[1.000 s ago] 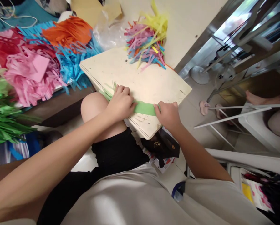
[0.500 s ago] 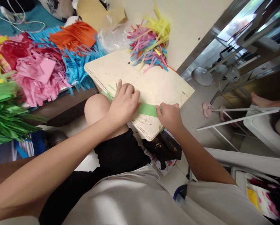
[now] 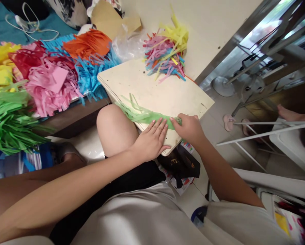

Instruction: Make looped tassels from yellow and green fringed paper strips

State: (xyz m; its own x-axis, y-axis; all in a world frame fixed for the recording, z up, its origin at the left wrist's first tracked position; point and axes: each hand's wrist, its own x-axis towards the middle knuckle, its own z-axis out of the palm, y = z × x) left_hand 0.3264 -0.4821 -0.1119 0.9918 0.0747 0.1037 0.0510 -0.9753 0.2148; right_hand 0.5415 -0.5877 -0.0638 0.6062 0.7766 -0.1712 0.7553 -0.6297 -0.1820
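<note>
A fringed strip of light green tissue paper [image 3: 144, 116] lies along the near edge of a cream board [image 3: 152, 88] that rests by my bare knee. Its loose fringe spreads toward the left, partly over the board's edge. My left hand [image 3: 152, 139] lies flat with fingers stretched out, fingertips on the lower edge of the strip. At the strip's right end my right hand [image 3: 189, 128] is closed, pinching the rolled green paper between thumb and fingers.
Fringed paper piles in green [image 3: 11, 119], pink [image 3: 52, 81], orange [image 3: 88, 44] and blue [image 3: 91, 75] lie on the left. A mixed tassel bundle [image 3: 165, 51] sits at the board's far edge. White chair legs [image 3: 259, 126] and another person's foot [image 3: 290, 112] are to the right.
My left hand has moved down and right off the fringe and flattened beside the strip, uncovering more green paper. My right hand keeps its hold at the right end. The view has shifted slightly.
</note>
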